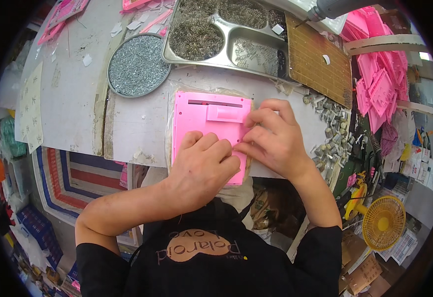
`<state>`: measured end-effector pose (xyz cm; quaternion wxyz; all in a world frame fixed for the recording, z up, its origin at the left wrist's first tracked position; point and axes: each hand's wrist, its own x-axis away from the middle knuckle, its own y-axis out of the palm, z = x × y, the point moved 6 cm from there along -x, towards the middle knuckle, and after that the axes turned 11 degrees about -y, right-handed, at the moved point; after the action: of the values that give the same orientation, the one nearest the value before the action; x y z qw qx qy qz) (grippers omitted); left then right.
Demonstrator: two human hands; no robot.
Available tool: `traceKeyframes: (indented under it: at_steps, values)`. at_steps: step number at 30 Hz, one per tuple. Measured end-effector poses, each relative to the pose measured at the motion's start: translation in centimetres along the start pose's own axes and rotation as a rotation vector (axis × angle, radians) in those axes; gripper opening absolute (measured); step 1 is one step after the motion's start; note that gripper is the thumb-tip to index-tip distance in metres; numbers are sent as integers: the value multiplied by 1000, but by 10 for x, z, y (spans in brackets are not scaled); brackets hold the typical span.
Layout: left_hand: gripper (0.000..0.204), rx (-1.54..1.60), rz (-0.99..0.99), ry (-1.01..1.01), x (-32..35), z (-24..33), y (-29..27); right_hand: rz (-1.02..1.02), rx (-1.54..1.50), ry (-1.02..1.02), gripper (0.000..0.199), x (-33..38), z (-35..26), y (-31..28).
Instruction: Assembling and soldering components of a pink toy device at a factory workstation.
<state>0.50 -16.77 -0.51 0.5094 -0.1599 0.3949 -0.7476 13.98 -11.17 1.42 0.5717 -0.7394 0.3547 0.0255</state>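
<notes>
A pink plastic panel (pixel 189 121) lies at the table's near edge in front of me, with a long slot and a raised rectangular block near its far end. My left hand (pixel 201 168) rests over the panel's near half, its fingers curled and closed; whatever is under them is hidden. At the panel's right side, my right hand (pixel 273 141) has thumb and fingers pinched together over the surface. Anything small between those fingertips cannot be made out. A sheet of clear plastic (pixel 216 91) shows beneath the panel.
A round tray of small screws (pixel 139 64) stands at the far left. Beyond the panel is a metal compartment tray (pixel 226 67) of springs. Small metal pieces (pixel 332 131) lie along the right edge, below a brown board (pixel 320 64). An electric screwdriver (pixel 330 10) hangs at the upper right.
</notes>
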Motion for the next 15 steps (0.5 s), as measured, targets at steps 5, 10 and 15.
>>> traceKeyframes:
  at_steps: [5, 10, 15]
  values:
    - [19, -34, -63, -33, 2, -1, -5, 124, 59, 27, 28, 1, 12, -22]
    - [38, 51, 147, -100, 1, -52, -63, 350, 264, -4, 23, 1, 43, -81]
    - [21, -478, 394, -407, -27, -146, -112, 1019, -654, 33, 42, -53, 128, -125]
